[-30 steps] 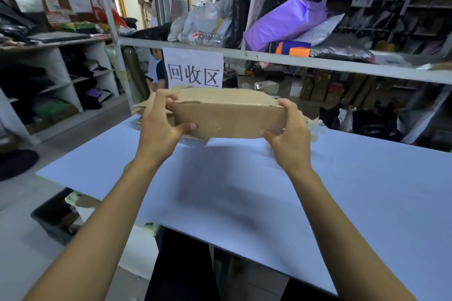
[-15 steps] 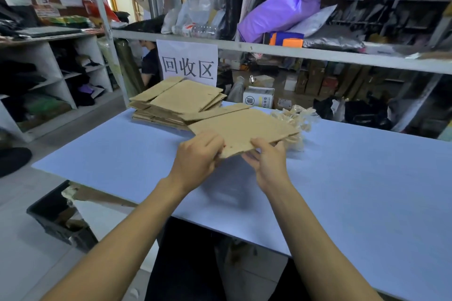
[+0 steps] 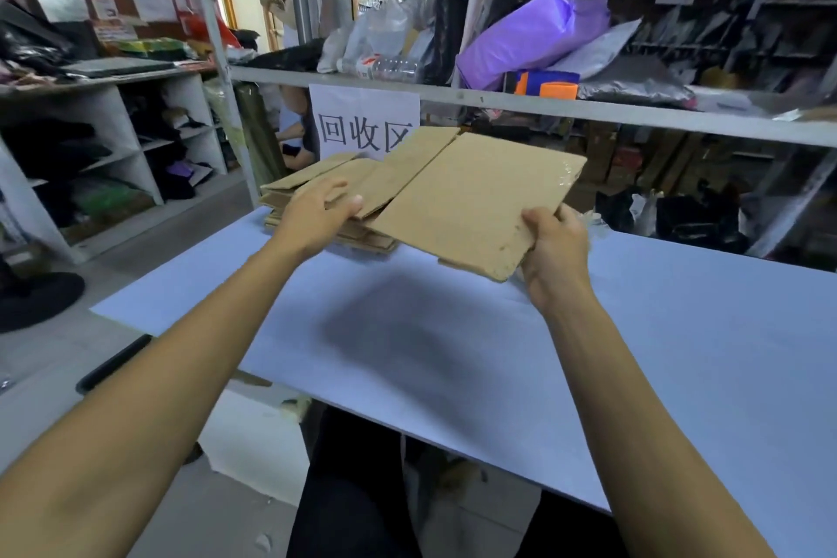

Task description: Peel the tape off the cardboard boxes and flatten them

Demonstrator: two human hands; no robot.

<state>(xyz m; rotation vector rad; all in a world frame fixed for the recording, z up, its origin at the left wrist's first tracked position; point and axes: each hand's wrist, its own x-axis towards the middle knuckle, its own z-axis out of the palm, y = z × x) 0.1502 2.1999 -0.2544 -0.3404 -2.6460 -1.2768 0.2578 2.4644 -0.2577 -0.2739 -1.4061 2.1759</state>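
Observation:
A flattened brown cardboard box (image 3: 471, 199) hangs tilted above the far part of the blue table (image 3: 453, 358). My right hand (image 3: 555, 249) grips its near right corner. My left hand (image 3: 317, 213) holds its left flap, fingers on top. Clear tape still shines on the far right corner (image 3: 567, 174). Under the box's left side a stack of flattened boxes (image 3: 312, 170) lies on the table, partly hidden by my left hand and the box.
A white sign with black characters (image 3: 358, 122) hangs from a grey shelf rail (image 3: 589, 106) behind the stack. Crumpled peeled tape (image 3: 595, 222) lies behind my right hand. A black bin edge (image 3: 113, 362) sits on the floor at left. A person (image 3: 296, 131) sits beyond the rack.
The box went from an upright held shape to flat. Both hands then lifted it and carried it forward, over the stack; my hands spread apart to its left flap and right corner.

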